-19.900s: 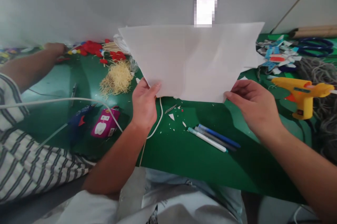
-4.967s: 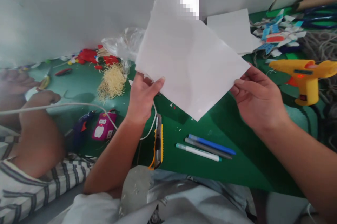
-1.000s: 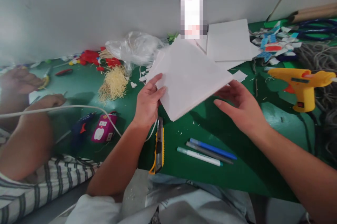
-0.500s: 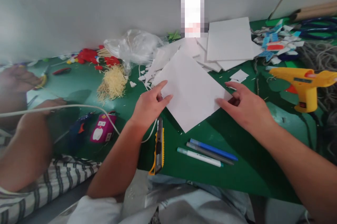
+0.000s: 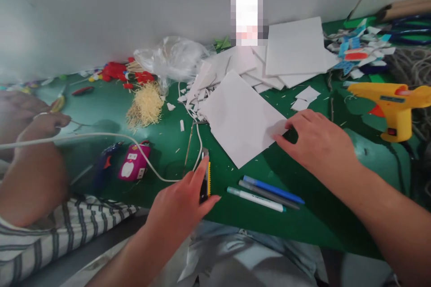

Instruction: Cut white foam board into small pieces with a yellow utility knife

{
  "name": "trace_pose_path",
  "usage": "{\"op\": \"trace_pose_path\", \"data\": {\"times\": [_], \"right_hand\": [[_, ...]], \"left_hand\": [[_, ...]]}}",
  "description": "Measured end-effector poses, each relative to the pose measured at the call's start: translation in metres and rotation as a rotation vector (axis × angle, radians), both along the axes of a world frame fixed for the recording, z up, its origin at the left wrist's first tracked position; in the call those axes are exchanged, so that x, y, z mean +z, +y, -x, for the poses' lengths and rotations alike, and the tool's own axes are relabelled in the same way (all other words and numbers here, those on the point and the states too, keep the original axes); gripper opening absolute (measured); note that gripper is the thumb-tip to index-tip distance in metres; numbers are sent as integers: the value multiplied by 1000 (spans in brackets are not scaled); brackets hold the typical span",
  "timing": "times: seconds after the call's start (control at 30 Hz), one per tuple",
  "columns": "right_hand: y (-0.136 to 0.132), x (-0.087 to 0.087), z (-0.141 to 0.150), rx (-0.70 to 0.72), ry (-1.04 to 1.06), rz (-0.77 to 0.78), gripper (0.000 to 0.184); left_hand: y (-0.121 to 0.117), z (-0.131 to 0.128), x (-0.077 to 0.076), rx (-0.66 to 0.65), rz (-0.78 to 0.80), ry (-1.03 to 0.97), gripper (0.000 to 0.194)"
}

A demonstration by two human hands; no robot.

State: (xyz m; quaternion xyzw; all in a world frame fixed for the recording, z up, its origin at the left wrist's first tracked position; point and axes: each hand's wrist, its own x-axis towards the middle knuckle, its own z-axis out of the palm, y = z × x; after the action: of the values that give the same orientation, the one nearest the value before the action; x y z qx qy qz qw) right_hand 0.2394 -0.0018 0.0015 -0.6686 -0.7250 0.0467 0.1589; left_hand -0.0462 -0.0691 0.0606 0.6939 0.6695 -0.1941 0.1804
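A square white board point(image 5: 240, 116) lies at an angle on the green table. My right hand point(image 5: 316, 143) pinches its right corner between thumb and fingers. My left hand point(image 5: 182, 204) is over a yellow and black utility knife point(image 5: 205, 188), index finger stretched along it and thumb apart; the hand partly covers the knife. To the right of the knife, a white marker with teal ends point(image 5: 256, 199), a grey pen point(image 5: 267, 194) and a blue pen point(image 5: 274, 189) lie side by side.
White boards point(image 5: 294, 49) and scraps are piled behind. A yellow glue gun point(image 5: 393, 103) stands at right. Straw-like shreds point(image 5: 146, 105), a purple power block point(image 5: 134, 161) and a white cable point(image 5: 111, 135) are at left, near another person's hands point(image 5: 47, 123). A plastic bag point(image 5: 173, 60) lies further back.
My left hand has left the board's left edge and moved down toward me, onto the utility knife. My right hand stays at the board's right corner.
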Motion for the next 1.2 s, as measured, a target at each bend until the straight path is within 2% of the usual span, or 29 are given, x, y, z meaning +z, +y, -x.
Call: {"op": "trace_pose_path", "data": {"times": [0.13,0.23,0.33,0.43,0.5,0.57,0.67,0.73,0.87,1.07,1.2], "right_hand": [[1,-2,-2,39,-38,27,21],[1,-5,-3,42,-62,21,24],[3,-8,-5,26,-34,17,26],[6,-8,-7,-11,20,80,24],[10,-7,-9,-32,54,138,23],[13,-4,-10,-44,86,169,23],[16,0,-10,-61,133,198,20],[17,2,-10,-81,162,238,18],[19,5,-10,-101,193,287,21],[21,1,-14,-99,199,242,34],[19,2,-12,-129,180,255,34]], "left_hand": [[-8,0,-9,-56,30,19,64],[-13,8,-11,-103,-134,-7,65],[-10,12,-6,-244,-385,-234,57],[8,-2,-5,-337,-511,-527,46],[29,-21,-12,-373,-506,-676,45],[53,-41,-23,-411,-415,-732,47],[80,-66,-37,-422,-260,-688,53],[89,-75,-41,-423,-221,-657,56],[91,-83,-37,-422,-191,-571,58],[88,-91,-28,-422,-118,-410,63],[87,-95,-23,-433,-103,-294,64]]}}
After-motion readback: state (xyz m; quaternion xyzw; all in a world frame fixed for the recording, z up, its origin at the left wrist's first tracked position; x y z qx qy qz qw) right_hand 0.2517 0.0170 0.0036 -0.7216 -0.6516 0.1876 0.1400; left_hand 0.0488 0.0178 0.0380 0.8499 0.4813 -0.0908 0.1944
